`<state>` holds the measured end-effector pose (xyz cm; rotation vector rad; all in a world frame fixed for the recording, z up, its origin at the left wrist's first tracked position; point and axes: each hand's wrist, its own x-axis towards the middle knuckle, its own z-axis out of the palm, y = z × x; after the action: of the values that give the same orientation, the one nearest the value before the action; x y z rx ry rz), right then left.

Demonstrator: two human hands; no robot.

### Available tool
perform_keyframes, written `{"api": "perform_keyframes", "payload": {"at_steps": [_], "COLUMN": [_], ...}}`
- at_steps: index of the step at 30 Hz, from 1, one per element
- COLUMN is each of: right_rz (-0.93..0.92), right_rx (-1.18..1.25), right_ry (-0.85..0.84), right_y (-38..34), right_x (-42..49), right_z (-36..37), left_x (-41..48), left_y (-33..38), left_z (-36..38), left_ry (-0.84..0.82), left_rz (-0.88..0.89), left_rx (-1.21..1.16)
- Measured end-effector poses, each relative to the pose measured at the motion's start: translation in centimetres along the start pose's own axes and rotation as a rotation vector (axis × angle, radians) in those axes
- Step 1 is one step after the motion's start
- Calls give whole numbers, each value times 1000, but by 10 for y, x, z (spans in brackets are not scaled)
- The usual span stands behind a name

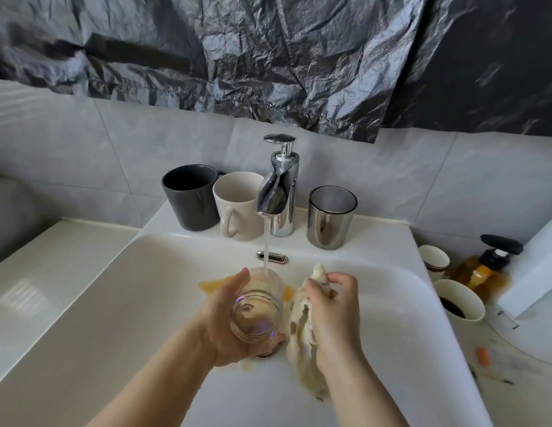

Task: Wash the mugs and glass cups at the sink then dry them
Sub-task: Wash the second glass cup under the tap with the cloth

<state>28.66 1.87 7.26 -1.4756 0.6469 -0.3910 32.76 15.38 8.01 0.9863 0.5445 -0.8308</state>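
Two hands: left fingers (235, 282) round glass cup (257, 315), right fingers (341, 280) round cloth (299, 337).

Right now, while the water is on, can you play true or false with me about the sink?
1. Water runs from the tap onto the glass. True.
2. The glass stands on the sink's ledge. False: it is held tilted over the basin, under the water.
3. The dark mug is right of the tap. False: it is left of it, beside the cream mug.
4. A shiny silver cup stands right of the tap. True.
5. The cloth hangs on the wall. False: it is held over the basin, beside the glass.
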Motion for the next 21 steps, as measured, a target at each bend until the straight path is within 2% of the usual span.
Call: {"api": "perform_keyframes", "payload": {"at_steps": [5, 8, 10, 13, 17, 21], "right_rz": [-100, -220, -297, -305, -207, -310], "right_rx": [78, 59, -52, -148, -37, -178], "right_ry": [-38, -165, -309, -484, -505, -603], "right_y": [-1, -2, -1, -6, -8, 0], "right_x": [-1, -7, -12, -12, -4, -18], "right_z": [4, 9, 13, 18, 25, 28], "left_x": [3, 9, 13, 15, 11, 18], "left_y": [3, 1, 1, 4, 6, 12], "left_z": [13, 12, 8, 4, 4, -3], "left_ry": [23, -23, -21, -28, -15, 96], "left_rz": [56, 109, 166, 214, 276, 389], "left_rx": [4, 91, 153, 153, 170, 164]}}
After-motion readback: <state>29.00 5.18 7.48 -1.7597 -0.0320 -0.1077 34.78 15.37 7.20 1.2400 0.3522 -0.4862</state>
